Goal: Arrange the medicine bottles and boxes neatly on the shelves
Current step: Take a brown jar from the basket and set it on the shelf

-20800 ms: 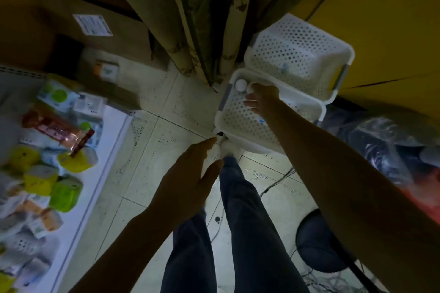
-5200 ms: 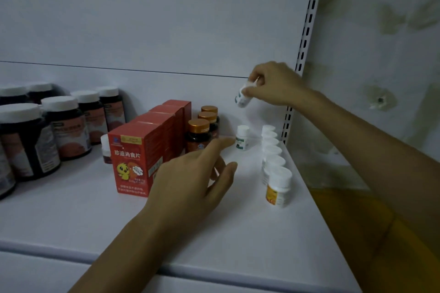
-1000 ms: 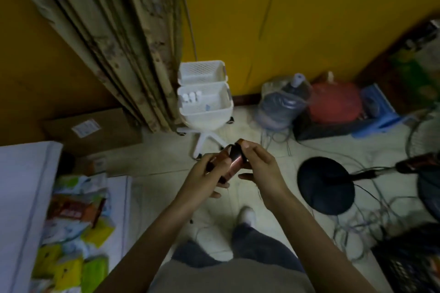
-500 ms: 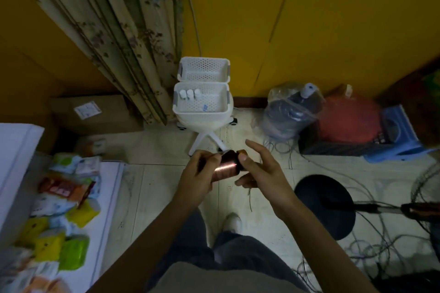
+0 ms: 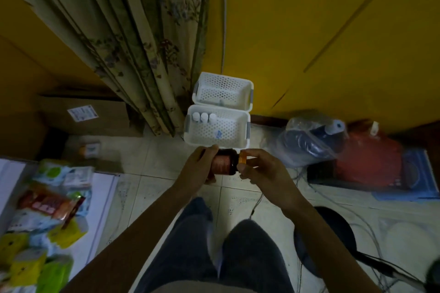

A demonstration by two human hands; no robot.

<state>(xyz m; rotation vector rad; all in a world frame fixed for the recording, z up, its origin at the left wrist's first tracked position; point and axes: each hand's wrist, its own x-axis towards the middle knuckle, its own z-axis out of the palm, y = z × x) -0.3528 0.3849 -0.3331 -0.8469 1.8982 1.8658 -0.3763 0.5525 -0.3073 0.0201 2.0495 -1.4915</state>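
Note:
A dark brown medicine bottle [image 5: 223,162] with a reddish label lies sideways between my hands, above the tiled floor. My left hand [image 5: 198,169] grips its body. My right hand [image 5: 260,170] pinches its orange cap [image 5: 242,157], which points right. Just beyond stands a white perforated basket [image 5: 241,140] with three small white-capped bottles [image 5: 204,117] along its far left corner. A second white basket [image 5: 247,84] sits behind it against the yellow wall.
A low white shelf [image 5: 104,188] at the left holds several colourful packets. A cardboard box [image 5: 83,112] and a floral curtain [image 5: 133,38] are at the back left. A water jug in plastic [image 5: 309,140], a red bundle, cables and a dark fan base [image 5: 333,240] crowd the right.
The view has tilted down and come nearer the baskets. The bottle has turned sideways, and my right hand, loose beside it before, now pinches the orange cap.

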